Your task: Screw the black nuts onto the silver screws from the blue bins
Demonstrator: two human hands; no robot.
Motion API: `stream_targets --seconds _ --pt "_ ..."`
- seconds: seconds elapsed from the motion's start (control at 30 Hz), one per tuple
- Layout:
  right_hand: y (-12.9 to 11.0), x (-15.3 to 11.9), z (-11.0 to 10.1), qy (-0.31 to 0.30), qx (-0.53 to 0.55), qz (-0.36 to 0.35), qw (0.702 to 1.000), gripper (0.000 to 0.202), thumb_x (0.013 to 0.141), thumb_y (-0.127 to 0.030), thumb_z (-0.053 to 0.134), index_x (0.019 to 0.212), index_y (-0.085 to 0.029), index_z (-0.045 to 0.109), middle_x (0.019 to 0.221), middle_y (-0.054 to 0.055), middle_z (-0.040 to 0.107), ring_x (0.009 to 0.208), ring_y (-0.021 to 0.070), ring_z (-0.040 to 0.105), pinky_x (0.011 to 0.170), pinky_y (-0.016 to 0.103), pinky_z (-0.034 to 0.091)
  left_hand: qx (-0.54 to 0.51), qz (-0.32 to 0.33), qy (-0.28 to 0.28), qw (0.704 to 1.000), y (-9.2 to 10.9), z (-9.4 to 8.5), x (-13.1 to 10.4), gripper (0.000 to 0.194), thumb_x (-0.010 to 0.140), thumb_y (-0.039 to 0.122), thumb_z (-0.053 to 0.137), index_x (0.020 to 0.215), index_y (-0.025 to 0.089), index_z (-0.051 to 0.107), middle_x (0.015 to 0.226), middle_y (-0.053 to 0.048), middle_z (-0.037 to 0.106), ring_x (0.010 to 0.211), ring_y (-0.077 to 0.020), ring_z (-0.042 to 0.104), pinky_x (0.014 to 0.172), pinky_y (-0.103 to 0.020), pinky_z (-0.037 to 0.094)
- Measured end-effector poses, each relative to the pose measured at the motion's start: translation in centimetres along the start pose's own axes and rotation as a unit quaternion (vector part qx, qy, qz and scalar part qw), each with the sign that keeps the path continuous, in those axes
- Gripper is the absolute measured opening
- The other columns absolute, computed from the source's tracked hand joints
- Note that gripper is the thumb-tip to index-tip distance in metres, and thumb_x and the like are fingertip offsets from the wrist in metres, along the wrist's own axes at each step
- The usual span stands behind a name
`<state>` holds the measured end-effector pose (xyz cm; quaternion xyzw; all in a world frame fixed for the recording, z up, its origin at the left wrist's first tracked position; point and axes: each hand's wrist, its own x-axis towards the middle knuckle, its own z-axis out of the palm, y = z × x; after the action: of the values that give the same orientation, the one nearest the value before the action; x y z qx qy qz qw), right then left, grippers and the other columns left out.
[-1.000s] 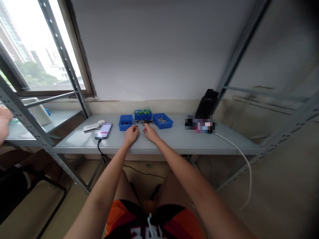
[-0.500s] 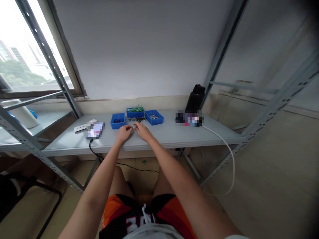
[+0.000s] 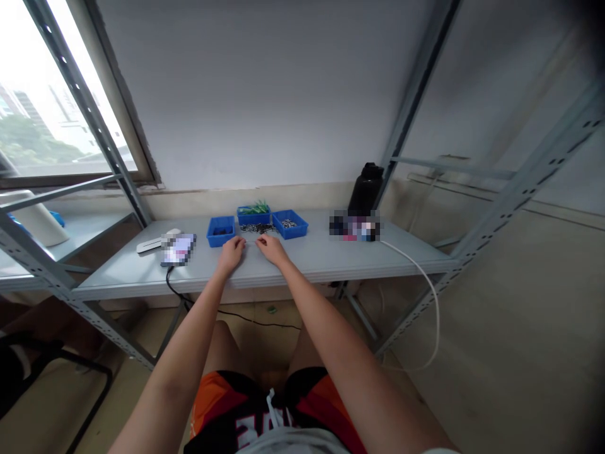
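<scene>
Both hands are over the front of the grey shelf (image 3: 312,258), a small gap between them. My left hand (image 3: 232,254) has its fingers pinched together, just in front of the left blue tray (image 3: 221,241) with dark pieces. Also pinched is my right hand (image 3: 270,248), below the right blue tray (image 3: 293,232) with small metallic pieces. Something thin and pale seems to span the gap between the fingertips, too small to name. Behind the hands lies a pile of small dark parts (image 3: 258,228). A third blue tray (image 3: 254,219) at the back holds green strips.
A phone (image 3: 179,250) with a black cable and a white object (image 3: 150,245) lie on the left. On the right stand a black bottle (image 3: 365,192) and a blurred-out item (image 3: 354,227) with a white cable (image 3: 435,302). Metal uprights flank the shelf.
My hands have moved slightly apart, and the fingers of my right hand look more closed. The whole view has shifted a little. Trays and pile look the same.
</scene>
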<state>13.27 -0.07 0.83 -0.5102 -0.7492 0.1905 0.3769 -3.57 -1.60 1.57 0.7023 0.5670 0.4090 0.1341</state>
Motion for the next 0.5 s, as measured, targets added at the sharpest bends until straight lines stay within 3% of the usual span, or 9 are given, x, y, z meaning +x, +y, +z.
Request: stream_targets --seconds 0.27,0.5 --pt "1.0 0.4 0.6 0.018 0.054 -0.025 0.998 0.013 0.09 -0.025 0.054 0.089 -0.018 0.066 0.085 0.005 0.071 0.079 0.0162 0.062 0.077 0.026 0.044 -0.019 -0.009 -0.002 1.0 -0.1 0.2 0.1 0.029 0.088 0.034 0.047 0.084 0.014 0.068 0.078 -0.007 0.07 0.075 -0.0195 0.06 0.074 -0.028 0.044" --pt "1.3 0.7 0.8 0.029 0.104 0.007 0.994 0.014 0.092 -0.025 0.049 0.09 -0.021 0.062 0.078 0.001 0.068 0.072 0.0149 0.06 0.073 0.025 0.043 -0.028 -0.002 -0.001 1.0 -0.2 0.2 0.1 0.032 0.087 0.039 0.049 0.083 0.015 0.069 0.079 -0.008 0.071 0.074 -0.0194 0.06 0.071 -0.028 0.043"
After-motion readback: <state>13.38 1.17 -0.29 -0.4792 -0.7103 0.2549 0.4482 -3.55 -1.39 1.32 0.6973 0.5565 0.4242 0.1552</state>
